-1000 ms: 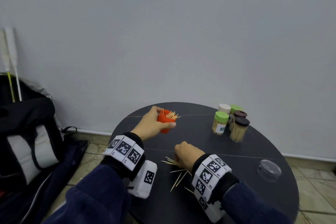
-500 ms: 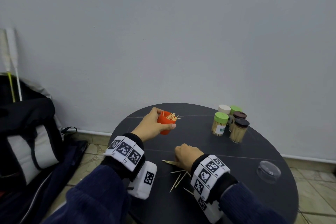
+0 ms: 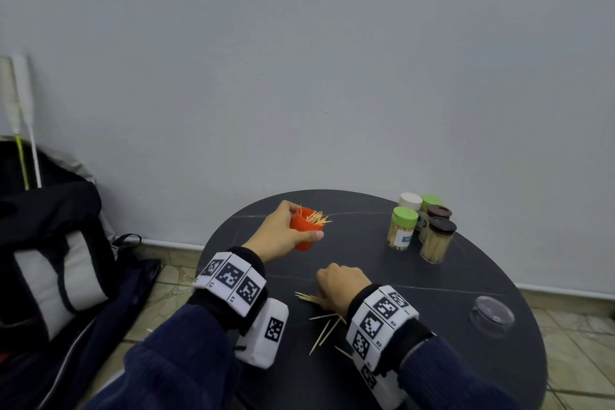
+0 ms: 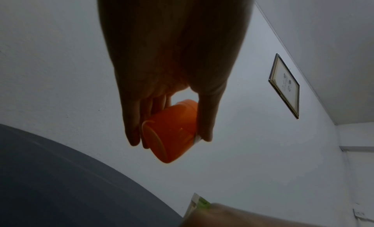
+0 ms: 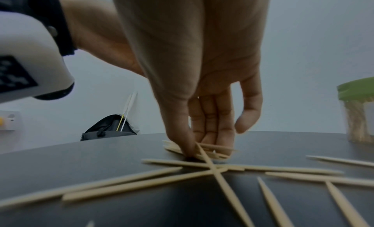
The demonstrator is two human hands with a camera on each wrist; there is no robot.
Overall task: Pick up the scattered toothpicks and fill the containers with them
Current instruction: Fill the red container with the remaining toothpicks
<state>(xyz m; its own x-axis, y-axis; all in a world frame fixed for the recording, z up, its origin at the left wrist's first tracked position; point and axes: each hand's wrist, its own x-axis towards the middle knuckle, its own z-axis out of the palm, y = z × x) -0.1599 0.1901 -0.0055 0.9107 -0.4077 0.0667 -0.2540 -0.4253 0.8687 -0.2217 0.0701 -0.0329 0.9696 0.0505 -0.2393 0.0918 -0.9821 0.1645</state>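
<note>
Several toothpicks [image 5: 212, 168] flat, crisscrossed.

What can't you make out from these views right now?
- Right hand fingertips: head view, hidden under its own knuckles.
- How full the orange cup is: head view too small; left wrist view shows only its underside.
- Rear jars: front jars cover them.
- Toothpicks by the right wrist: blurred, uncountable.

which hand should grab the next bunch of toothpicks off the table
Right. The right hand is already down on the table, its fingers pinching a bunch of the scattered toothpicks. The left hand is busy gripping the orange container.
</note>
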